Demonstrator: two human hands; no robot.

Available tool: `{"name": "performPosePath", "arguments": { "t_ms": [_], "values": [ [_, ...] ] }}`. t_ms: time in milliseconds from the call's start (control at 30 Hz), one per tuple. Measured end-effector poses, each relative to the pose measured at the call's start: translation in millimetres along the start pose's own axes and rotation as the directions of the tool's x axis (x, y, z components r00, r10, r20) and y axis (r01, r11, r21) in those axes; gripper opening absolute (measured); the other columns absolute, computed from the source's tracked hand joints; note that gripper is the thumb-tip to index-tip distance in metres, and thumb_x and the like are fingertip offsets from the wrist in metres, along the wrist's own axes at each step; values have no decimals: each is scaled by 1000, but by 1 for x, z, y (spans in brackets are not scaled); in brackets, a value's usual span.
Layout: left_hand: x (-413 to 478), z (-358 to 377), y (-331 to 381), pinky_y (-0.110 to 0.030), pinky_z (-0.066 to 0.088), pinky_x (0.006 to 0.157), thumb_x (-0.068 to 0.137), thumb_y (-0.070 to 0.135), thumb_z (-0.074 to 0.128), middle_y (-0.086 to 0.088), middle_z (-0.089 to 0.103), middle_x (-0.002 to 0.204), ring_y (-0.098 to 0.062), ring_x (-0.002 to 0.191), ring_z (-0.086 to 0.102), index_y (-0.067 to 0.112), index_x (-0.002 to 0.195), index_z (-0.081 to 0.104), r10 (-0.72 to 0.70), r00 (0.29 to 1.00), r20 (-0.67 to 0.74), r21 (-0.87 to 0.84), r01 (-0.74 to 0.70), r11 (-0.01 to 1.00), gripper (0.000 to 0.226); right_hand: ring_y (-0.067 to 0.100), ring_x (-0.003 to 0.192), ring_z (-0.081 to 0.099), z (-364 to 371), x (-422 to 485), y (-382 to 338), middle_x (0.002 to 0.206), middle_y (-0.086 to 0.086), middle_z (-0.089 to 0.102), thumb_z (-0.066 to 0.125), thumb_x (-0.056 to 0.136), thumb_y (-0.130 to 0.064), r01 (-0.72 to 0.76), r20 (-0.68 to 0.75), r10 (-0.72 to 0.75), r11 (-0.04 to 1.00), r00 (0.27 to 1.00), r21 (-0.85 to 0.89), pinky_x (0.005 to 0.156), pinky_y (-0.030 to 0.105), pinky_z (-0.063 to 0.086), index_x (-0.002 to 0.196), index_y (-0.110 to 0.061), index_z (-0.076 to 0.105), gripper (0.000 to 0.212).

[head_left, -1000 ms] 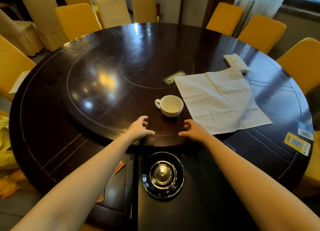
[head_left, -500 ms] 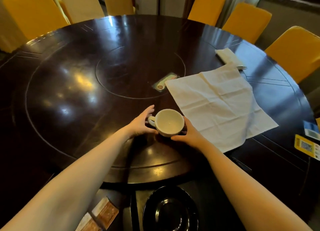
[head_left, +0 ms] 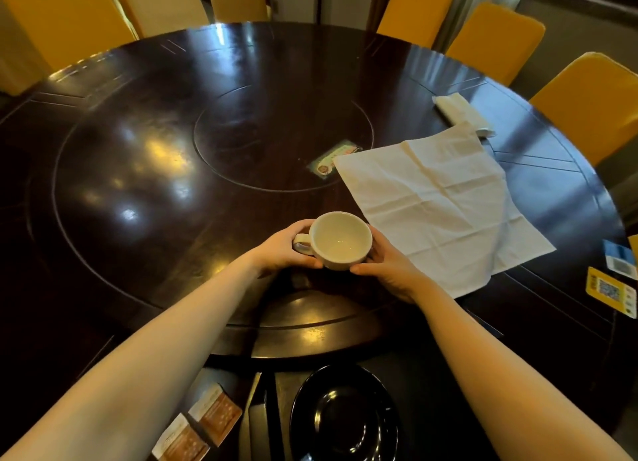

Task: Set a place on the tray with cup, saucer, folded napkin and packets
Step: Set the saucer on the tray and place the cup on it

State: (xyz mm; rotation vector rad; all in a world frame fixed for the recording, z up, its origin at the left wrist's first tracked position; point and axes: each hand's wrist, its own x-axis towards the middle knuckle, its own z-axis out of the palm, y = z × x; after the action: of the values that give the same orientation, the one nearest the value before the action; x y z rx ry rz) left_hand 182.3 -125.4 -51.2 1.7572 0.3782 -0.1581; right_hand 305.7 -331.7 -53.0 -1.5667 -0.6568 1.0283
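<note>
The left hand (head_left: 279, 250) wraps around the handle side of a cream-coloured round ceramic cup (head_left: 340, 240), and the right hand (head_left: 386, 265) cups the opposite side, so both hands grip the cup between them. The cup is upright and empty, held over the near part of a large round dark glossy wooden bench (head_left: 138, 170); whether its base touches the surface cannot be told. Just right of the cup, a white square cloth napkin (head_left: 438, 201) lies spread flat and creased on the bench, unfolded. Beyond the napkin's far corner sits a small folded white cloth (head_left: 461, 111). Near the bottom edge of the view, below the cup and between the two forearms, lies a shiny black round saucer (head_left: 345, 419) on a dark flat surface that may be the tray, though its edges are hard to make out. To the left of the saucer, two small brown-and-white paper packets (head_left: 200, 426) lie side by side. Yellow fabric-covered chairs (head_left: 497, 35) ring the far side of the bench.
</note>
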Motion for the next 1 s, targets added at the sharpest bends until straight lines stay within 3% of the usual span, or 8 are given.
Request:
{"name": "performPosePath", "arguments": {
  "t_ms": [233, 300, 433, 600, 700, 800, 1000],
  "values": [
    [-57, 27, 16, -12, 41, 83, 64, 19, 84, 18, 54, 118, 4, 107, 54, 35, 126, 42, 55, 986, -157, -21, -59, 998, 77, 10, 125, 47, 4, -38, -25, 135, -8, 46, 70, 74, 8, 38, 143, -36, 999, 989, -8, 94, 22, 48, 131, -37, 39, 79],
    [-79, 41, 18, -10, 41, 81, 63, 19, 85, 18, 54, 115, 7, 103, 55, 35, 123, 42, 67, 976, -208, 4, -68, 998, 75, 11, 127, 46, 5, -53, -24, 138, -6, 45, 68, 73, 10, 29, 185, -30, 1000, 982, 3, 97, 24, 47, 136, -32, 36, 82],
    [-123, 80, 12, -14, 42, 87, 56, 26, 86, 10, 55, 116, -2, 106, 53, 27, 124, 43, 86, 943, -322, 84, -62, 995, 81, 13, 130, 44, 12, -90, -15, 142, -2, 41, 67, 73, 12, 0, 279, 1, 1000, 960, -5, 107, 34, 40, 143, -27, 30, 88],
    [-169, 143, -14, 3, 37, 75, 52, 18, 90, 10, 51, 112, 6, 100, 50, 24, 119, 42, 64, 882, -467, 89, -25, 996, 82, 17, 131, 43, 26, -132, 18, 140, 4, 41, 60, 72, 21, -50, 340, 50, 999, 939, -7, 106, 34, 41, 139, -22, 32, 84],
    [-190, 179, -32, -6, 39, 81, 52, 19, 90, 6, 52, 115, -3, 104, 51, 26, 116, 41, 4, 843, -537, 67, 38, 997, 81, 14, 128, 44, 32, -152, 37, 136, -1, 44, 56, 74, 21, -98, 385, 102, 995, 917, -29, 99, 27, 47, 131, -31, 37, 80],
    [-204, 207, -46, -23, 43, 92, 53, 20, 89, 3, 50, 119, -11, 111, 50, 27, 116, 40, -69, 817, -572, 11, 92, 996, 80, 16, 128, 44, 35, -164, 52, 137, 0, 43, 55, 75, 19, -141, 418, 158, 987, 895, -71, 99, 29, 45, 135, -30, 35, 80],
    [-213, 236, -55, -25, 38, 97, 58, 20, 87, -3, 45, 131, -14, 119, 45, 16, 129, 36, -157, 784, -601, -22, 180, 983, 88, 16, 126, 44, 39, -168, 70, 135, -3, 43, 60, 73, 12, -176, 436, 233, 970, 869, -168, 91, 26, 47, 133, -38, 36, 82]
  ]
}}
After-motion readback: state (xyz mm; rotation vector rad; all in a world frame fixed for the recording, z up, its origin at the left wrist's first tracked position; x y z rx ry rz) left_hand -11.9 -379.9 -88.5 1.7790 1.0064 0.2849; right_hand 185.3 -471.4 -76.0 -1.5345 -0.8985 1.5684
